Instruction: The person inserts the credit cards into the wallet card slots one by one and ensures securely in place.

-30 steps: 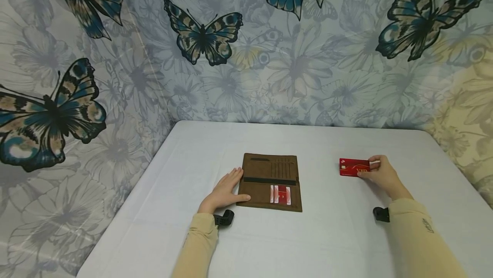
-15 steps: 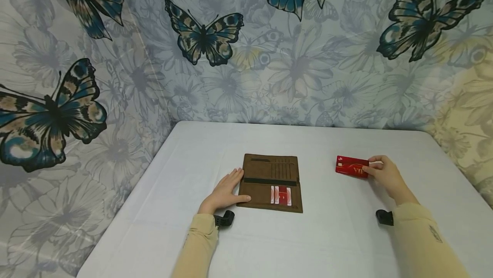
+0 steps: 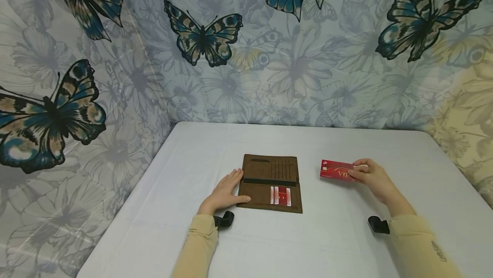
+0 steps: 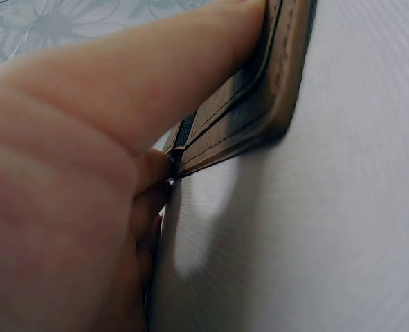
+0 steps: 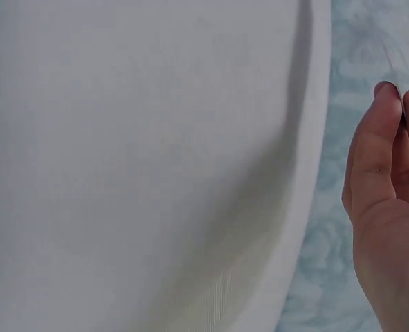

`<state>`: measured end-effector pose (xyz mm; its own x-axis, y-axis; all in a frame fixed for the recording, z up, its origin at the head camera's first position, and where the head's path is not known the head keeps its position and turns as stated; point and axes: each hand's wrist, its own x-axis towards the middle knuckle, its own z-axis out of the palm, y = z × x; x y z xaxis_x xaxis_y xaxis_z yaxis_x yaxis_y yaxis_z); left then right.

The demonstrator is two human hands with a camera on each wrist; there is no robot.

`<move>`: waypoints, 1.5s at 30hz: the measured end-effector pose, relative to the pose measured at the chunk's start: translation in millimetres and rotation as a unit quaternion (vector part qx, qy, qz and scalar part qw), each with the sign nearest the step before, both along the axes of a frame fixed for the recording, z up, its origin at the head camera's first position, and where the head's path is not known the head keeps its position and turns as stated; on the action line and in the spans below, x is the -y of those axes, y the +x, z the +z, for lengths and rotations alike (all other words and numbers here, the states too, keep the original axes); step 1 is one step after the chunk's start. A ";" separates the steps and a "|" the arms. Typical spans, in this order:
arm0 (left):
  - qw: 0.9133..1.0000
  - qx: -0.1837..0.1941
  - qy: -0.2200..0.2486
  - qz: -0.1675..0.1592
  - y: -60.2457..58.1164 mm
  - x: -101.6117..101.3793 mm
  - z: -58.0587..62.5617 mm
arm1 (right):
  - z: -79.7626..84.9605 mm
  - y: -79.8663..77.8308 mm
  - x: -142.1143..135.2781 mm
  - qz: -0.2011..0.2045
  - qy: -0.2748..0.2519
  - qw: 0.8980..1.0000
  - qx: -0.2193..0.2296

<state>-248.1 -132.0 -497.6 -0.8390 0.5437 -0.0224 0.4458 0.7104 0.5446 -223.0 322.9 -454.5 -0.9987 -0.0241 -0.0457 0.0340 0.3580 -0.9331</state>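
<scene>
A brown wallet lies unfolded on the white table, with a dark band across its middle and card slots in the upper half. Red and white cards show in its lower half. My left hand rests at the wallet's left side, thumb on the lower corner and fingers straight along the edge; the left wrist view shows the thumb over the stitched leather. To the right, my right hand pinches a red VIP card by its right end, above the table. The right wrist view shows that card only edge-on between fingertips.
The white table reaches back to a wall cloth printed with butterflies and flowers. A black wrist camera sits at the left wrist and another black camera at the right wrist.
My right hand has carried the red VIP card leftward, nearer the wallet, shifting its grip on the card's right end. The left hand and the wallet have stayed in place.
</scene>
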 end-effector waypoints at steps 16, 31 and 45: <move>1.000 -0.005 0.007 -0.002 -0.9 0.4 -2.5 | 2.8 16.0 60.0 0.069 -0.007 0.997 0.015; 1.000 -0.002 0.010 -0.004 0.1 -0.7 2.8 | 0.8 20.8 85.8 0.048 -0.018 0.998 0.033; 1.000 -0.001 0.013 -0.005 -2.4 0.2 -0.5 | 1.5 24.0 92.8 0.049 -0.017 0.997 0.059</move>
<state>-250.5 -132.2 -498.1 -0.8330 0.5532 -0.0073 0.4542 0.6914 0.5619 -199.0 230.1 -453.0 -0.9790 -0.1256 -0.1604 0.1107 0.3326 -0.9365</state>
